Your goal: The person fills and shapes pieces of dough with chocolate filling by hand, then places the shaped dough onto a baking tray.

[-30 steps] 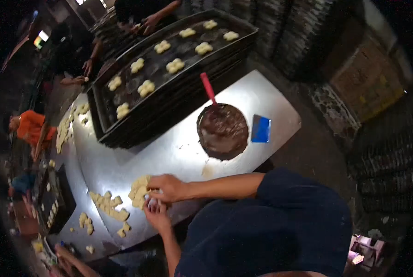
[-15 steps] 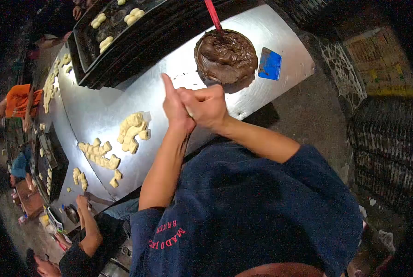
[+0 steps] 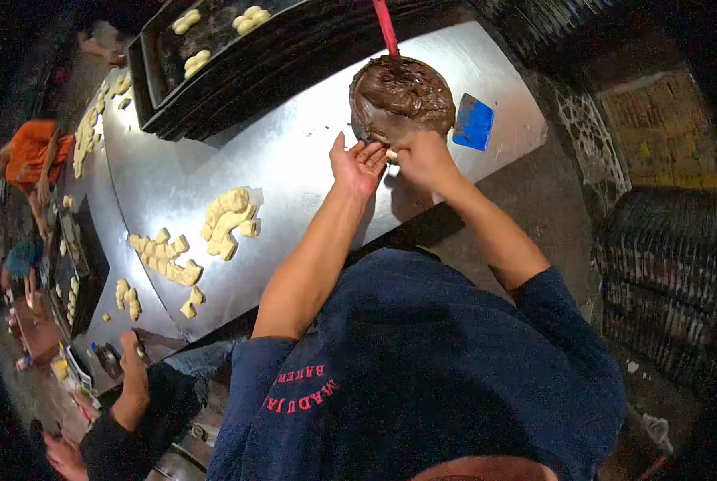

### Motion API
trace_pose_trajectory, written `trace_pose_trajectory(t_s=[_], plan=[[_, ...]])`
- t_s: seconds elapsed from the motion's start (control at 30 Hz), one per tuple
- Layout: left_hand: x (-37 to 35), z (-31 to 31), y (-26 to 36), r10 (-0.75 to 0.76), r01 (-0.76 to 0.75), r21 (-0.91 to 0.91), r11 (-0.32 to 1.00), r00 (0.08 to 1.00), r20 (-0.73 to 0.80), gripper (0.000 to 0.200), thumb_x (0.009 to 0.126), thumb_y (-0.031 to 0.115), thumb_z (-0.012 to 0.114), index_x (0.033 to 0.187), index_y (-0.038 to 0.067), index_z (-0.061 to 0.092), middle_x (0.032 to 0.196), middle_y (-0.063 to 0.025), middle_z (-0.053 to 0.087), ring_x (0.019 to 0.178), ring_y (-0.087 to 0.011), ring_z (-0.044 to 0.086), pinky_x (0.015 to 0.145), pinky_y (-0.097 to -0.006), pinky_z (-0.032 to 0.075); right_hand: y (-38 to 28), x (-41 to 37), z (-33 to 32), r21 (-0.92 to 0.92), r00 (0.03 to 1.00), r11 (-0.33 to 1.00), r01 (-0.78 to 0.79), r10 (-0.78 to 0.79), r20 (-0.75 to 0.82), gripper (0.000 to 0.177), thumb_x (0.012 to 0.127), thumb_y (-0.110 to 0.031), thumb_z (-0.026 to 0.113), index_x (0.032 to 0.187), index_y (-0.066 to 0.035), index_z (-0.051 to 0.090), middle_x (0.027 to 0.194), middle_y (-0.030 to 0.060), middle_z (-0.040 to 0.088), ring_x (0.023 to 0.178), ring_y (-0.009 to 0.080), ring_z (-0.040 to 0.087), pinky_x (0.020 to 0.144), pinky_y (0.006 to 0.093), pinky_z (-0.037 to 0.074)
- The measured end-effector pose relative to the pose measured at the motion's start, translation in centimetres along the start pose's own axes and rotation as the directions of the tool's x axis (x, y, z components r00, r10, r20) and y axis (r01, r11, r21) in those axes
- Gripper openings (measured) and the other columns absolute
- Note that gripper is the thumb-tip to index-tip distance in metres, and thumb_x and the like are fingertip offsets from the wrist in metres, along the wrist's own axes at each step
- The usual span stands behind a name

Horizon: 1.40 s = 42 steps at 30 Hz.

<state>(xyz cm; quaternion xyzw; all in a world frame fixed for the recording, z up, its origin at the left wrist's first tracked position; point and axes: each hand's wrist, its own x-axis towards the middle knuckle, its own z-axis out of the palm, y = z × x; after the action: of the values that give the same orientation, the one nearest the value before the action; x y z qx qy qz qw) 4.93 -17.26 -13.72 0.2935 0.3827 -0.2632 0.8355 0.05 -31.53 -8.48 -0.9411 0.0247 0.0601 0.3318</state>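
Palm up with its fingers loosely extended, the left hand (image 3: 357, 170) points across toward the right hand (image 3: 426, 163), whose fingers come down beside the left fingertips. On my feed the right hand is blurred, and I cannot tell whether its fingers are clamped together. A small pale bit (image 3: 392, 154) shows between the two hands; I cannot make out whether it is dough or a fingertip.

Right beyond both hands I see the round mass of brown paste (image 3: 402, 96). Its near edge runs just above the left fingertips, and the right hand overlaps that edge in my view, though I cannot tell whether it touches. A red handle (image 3: 385, 30) stands at the paste's far edge, leaning away from the hands. To the right of the paste, near it but apart, a blue scraper (image 3: 474, 124) lies flat on the metal table (image 3: 290, 132).

Well left of the grip, I have a ridged piece of dough (image 3: 228, 222) on the table, with a longer dough strip (image 3: 166, 259) close by. Farther up, dough clusters (image 3: 251, 19) sit on a dark tray (image 3: 206, 92). At lower left, I see a co-worker's arm (image 3: 134, 381) reaching up near the table's edge.
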Motion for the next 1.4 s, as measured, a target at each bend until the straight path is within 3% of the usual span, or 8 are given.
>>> trace_pose_trajectory(t_s=[0.1,0.2,0.3,0.37,0.57,0.73,0.87,1.4], plan=[[-1.0,-0.3,1.8,0.144,-0.183,0.35,0.919,0.98,0.134,0.06,0.098,0.051,0.042,0.129,0.0,0.043,0.108,-0.0195,0.059,0.083,-0.0269,0.058,0.076,-0.0425,0.053,0.9,1.6,-0.8,0.807,0.94,0.505,-0.305,0.025,0.339,0.024,0.088,-0.018,0.057,0.093,0.002,0.069,0.086,0.0097,0.069,0.074,0.0197,0.066,0.066,0.0339,0.052],[-8.8,1.4,6.0,0.018,-0.175,0.48,0.859,0.949,0.315,0.059,0.1,0.049,0.041,0.121,-0.004,0.056,0.103,-0.0168,0.063,0.09,-0.0236,0.065,0.079,-0.0391,0.056,-3.7,1.2,-3.2,0.903,0.893,0.012,-0.43,-0.143,0.427,0.027,0.092,-0.023,0.058,0.096,0.002,0.068,0.084,0.007,0.067,0.074,0.0131,0.06,0.065,0.0283,0.049],[-13.2,1.2,7.5,0.252,-0.391,0.5,0.772,0.912,0.324,0.05,0.101,0.035,0.045,0.108,-0.012,0.059,0.101,-0.0169,0.065,0.088,-0.0233,0.068,0.08,-0.0333,0.058,-6.2,2.0,-3.4,0.652,0.955,0.751,-0.106,-0.106,0.277,0.019,0.088,-0.02,0.068,0.087,-0.001,0.072,0.083,0.0059,0.066,0.076,0.019,0.063,0.066,0.033,0.052],[-14.3,1.3,7.2,0.326,-0.424,0.379,0.823,0.898,0.297,0.046,0.1,0.031,0.048,0.108,-0.013,0.059,0.101,-0.0169,0.064,0.089,-0.023,0.067,0.081,-0.0329,0.058,-7.3,2.6,-3.2,0.143,0.829,0.862,0.486,-0.403,-0.388,0.012,0.078,-0.016,0.073,0.074,-0.004,0.072,0.077,0.0094,0.061,0.071,0.0252,0.06,0.064,0.0371,0.048],[-17.4,1.3,8.1,0.536,-0.601,0.248,0.76,0.795,0.282,0.021,0.094,0.009,0.056,0.108,-0.006,0.059,0.108,-0.018,0.063,0.095,-0.0239,0.066,0.083,-0.0322,0.059,-12.1,-1.5,-3.8,0.071,0.628,0.663,0.745,-0.661,-0.41,0.033,0.077,-0.023,0.075,0.105,-0.005,0.069,0.095,0.0148,0.061,0.087,0.0303,0.059,0.073,0.0376,0.048],[-19.3,1.5,7.3,0.58,-0.621,0.163,0.766,0.778,0.24,0.019,0.091,0.002,0.052,0.108,-0.003,0.061,0.103,-0.0129,0.065,0.089,-0.0224,0.065,0.077,-0.0357,0.058,-14.3,-0.2,-4.2,0.342,0.81,0.738,0.581,-0.488,-0.324,0.019,0.078,-0.014,0.073,0.091,-0.003,0.067,0.076,0.0105,0.061,0.066,0.0268,0.062,0.061,0.0365,0.05],[-19.4,-0.9,8.0,0.581,-0.62,0.194,0.76,0.783,0.224,0.021,0.095,0.012,0.057,0.111,0.0,0.064,0.101,-0.0094,0.067,0.09,-0.0181,0.065,0.081,-0.0308,0.054,-15.4,-1.5,-1.6,0.078,0.544,0.593,0.801,-0.667,-0.509,0.024,0.068,0.001,0.071,0.091,-0.002,0.067,0.085,0.0121,0.063,0.076,0.0268,0.064,0.066,0.0345,0.05],[-17.0,-11.3,9.1,0.71,-0.727,0.497,0.474,0.649,0.272,0.037,0.09,0.021,0.059,0.122,0.001,0.061,0.085,-0.0061,0.063,0.071,-0.0126,0.055,0.062,-0.0281,0.045,-17.1,-2.5,6.6,0.51,0.702,0.5,0.7,-0.614,-0.361,0.021,0.071,0.0,0.065,0.091,0.0,0.066,0.089,0.0089,0.065,0.084,0.0206,0.063,0.073,0.0297,0.051]])
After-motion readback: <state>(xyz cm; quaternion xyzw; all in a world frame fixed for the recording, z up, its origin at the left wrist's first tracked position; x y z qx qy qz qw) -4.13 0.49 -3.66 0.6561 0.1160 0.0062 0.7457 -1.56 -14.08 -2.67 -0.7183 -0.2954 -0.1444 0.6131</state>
